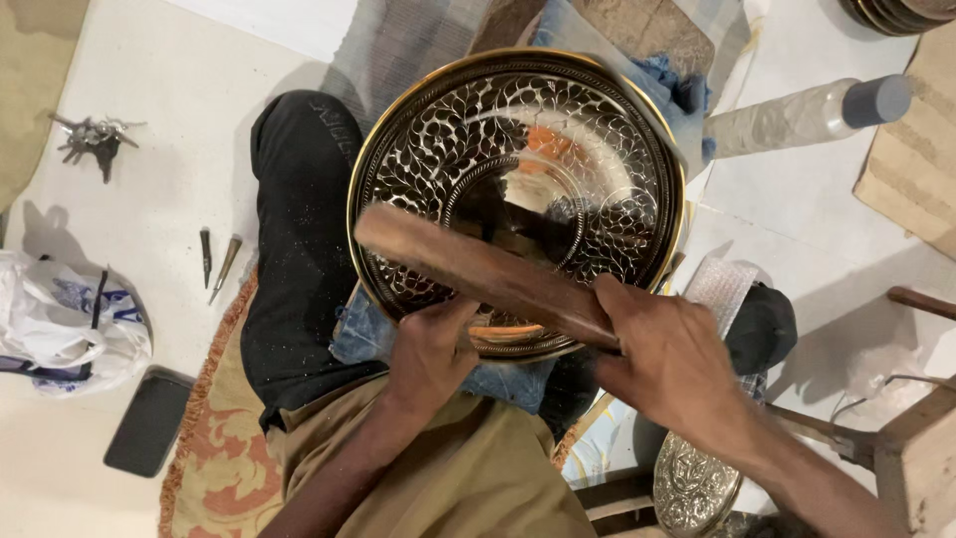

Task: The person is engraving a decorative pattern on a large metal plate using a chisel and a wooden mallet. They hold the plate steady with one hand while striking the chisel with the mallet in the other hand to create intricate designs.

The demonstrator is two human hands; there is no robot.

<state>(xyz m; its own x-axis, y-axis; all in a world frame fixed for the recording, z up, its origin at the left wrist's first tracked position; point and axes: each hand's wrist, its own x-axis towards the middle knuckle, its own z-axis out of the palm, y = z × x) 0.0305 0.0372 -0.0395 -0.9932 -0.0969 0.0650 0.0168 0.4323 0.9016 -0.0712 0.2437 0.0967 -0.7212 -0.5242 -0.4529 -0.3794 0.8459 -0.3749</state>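
A large round engraved metal plate point(597, 149) with a gold rim and a leaf pattern rests on my lap over a blue cloth. My right hand point(669, 359) grips a wooden stick point(468, 264), blurred with motion, that lies across the plate's near half. My left hand point(430, 349) sits at the plate's near rim with fingers bent; whether it pinches a small tool against the metal is hidden.
Two chisels point(216, 261) and a bunch of keys point(93, 139) lie on the floor at left, with a plastic bag point(60, 324) and a dark phone point(149, 420). A plastic bottle point(807, 115) lies upper right. A small embossed silver piece point(694, 488) sits lower right.
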